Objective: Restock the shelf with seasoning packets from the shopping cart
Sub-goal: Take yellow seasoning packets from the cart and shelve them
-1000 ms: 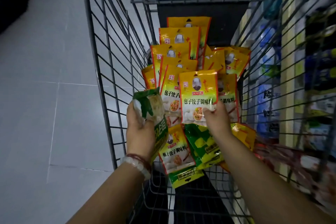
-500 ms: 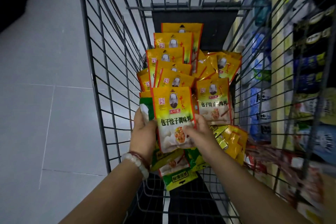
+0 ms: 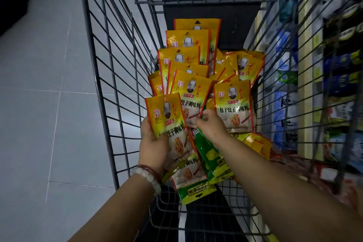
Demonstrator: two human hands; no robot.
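Inside the wire shopping cart (image 3: 110, 76), the left hand (image 3: 154, 146) is gripping a yellow seasoning packet (image 3: 167, 118) upright, fingers closed around its lower half. Just right of it, the right hand (image 3: 211, 126) is pinching the edge of another packet (image 3: 191, 100) in the pile (image 3: 196, 61). Blurred shelf goods (image 3: 318, 84) are lining the right side, beyond the cart wall.

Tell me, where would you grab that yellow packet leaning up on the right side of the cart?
Probably its top edge. The yellow packet stands nearly upright with that flat strip free, while its bottom is wedged among other packets. The right hand, just to its left, could come from above and pinch front and back. The left hand already holds packets.
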